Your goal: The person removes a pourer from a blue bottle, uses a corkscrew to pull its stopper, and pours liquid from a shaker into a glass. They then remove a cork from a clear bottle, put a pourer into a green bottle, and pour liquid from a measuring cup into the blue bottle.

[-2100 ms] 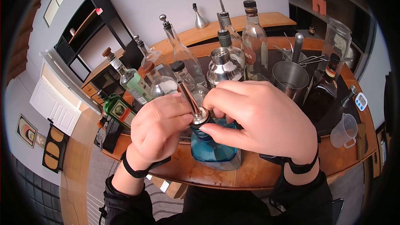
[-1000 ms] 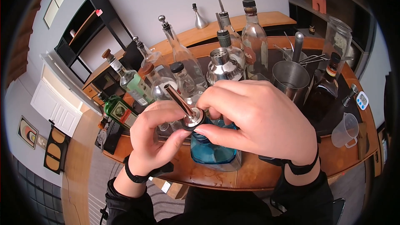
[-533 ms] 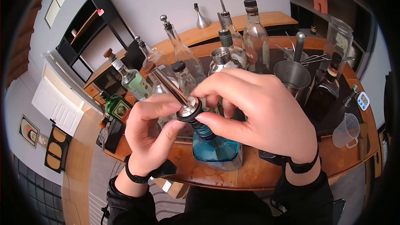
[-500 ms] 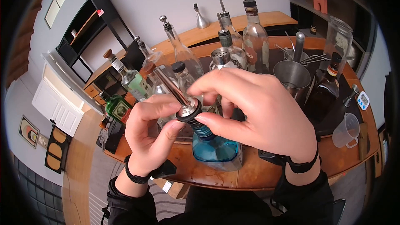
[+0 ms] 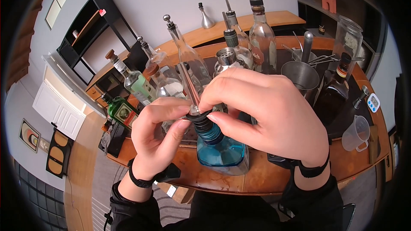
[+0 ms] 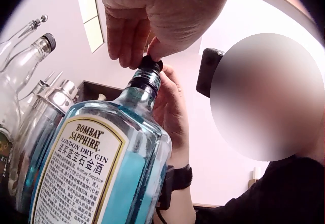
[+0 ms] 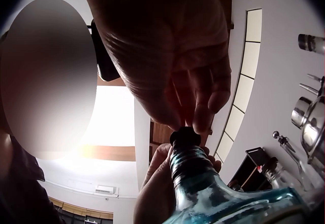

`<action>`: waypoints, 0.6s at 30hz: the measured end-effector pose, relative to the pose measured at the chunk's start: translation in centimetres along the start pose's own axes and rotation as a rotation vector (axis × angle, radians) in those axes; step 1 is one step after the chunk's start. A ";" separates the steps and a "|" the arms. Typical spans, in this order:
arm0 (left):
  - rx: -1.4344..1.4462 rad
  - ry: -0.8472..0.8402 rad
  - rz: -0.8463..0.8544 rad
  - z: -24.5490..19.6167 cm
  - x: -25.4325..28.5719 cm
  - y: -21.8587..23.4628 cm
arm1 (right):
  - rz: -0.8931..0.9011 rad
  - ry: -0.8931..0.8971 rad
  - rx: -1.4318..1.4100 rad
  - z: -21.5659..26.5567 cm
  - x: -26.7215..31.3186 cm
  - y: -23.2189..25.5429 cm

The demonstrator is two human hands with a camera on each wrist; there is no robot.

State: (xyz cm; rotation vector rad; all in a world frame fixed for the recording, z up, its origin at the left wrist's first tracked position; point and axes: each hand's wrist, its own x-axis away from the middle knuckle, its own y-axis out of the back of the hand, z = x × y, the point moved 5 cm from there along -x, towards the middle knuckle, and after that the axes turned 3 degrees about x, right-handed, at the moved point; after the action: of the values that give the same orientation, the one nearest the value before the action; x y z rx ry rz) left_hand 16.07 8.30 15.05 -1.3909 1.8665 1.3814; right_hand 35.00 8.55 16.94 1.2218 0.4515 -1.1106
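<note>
Near the front edge of the wooden table (image 5: pixel 205 181) stands the blue bottle (image 5: pixel 219 153), a metal pourer (image 5: pixel 189 83) at its mouth — left hand (image 5: pixel 150 139) and right hand (image 5: pixel 269 117) pinch the pourer's base from either side, thumbs and forefingers nearly together. Behind rise a strainer-topped shaker (image 5: pixel 226 57) and clear bottles (image 5: pixel 188 55) — farther back, a silver flask (image 5: pixel 206 20) on a ledge (image 5: pixel 276 19).

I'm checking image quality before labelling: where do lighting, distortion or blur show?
Head: fisheye distortion skews the white door, corners black. Left wrist: a blurred oval masks part, yet the large lettering on the blue bottle is sharp. Right wrist: the right hand is deeply shadowed, with washed-out glare beyond and another blurred oval.
</note>
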 end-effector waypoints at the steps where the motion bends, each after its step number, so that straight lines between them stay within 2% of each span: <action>1: 0.005 0.003 -0.002 0.1 0.1 -0.1 | 0.000 0.000 0.001 0.0 0.0 0.0; 18: -0.069 -0.044 -0.008 -0.2 -0.2 -0.2 | 0.006 -0.015 -0.007 0.1 0.0 -0.3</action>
State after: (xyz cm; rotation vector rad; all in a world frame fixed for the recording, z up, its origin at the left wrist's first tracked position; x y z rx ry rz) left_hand 16.34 8.19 15.19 -1.3882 1.7990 1.4734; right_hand 34.72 8.46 16.81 1.2076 0.4392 -1.1117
